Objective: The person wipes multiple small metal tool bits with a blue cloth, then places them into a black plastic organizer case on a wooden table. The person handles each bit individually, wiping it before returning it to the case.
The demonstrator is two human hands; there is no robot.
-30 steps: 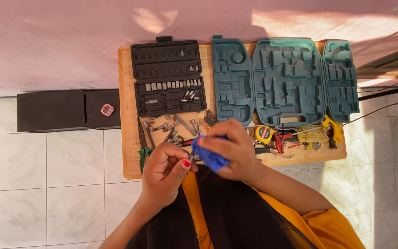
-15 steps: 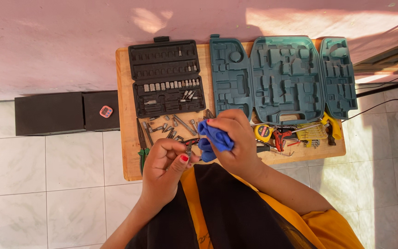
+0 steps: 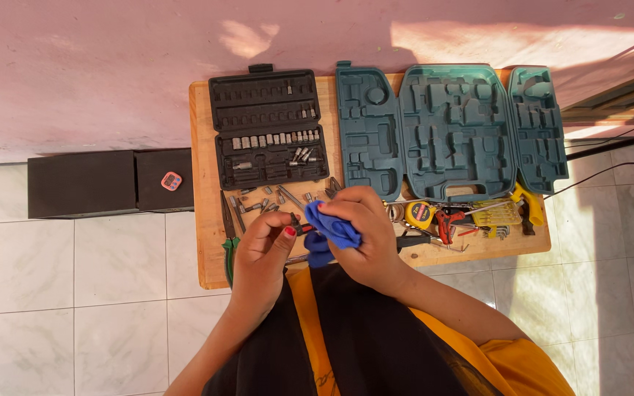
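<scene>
My right hand grips a blue cloth bunched over the near edge of a wooden board. My left hand pinches a small dark tool whose tip meets the cloth. Just beyond my hands, several loose sockets and bits lie scattered on the board. An open black socket case sits at the board's far left.
An open teal moulded tool case fills the board's right half. A tape measure, red-handled pliers, a yellow tool and green-handled pliers lie along the near edge. A black box with a small pink timer stands left, on white floor tiles.
My right hand has shifted the blue cloth around the small tool between the frames. My left hand has stayed on the tool, close to the cloth.
</scene>
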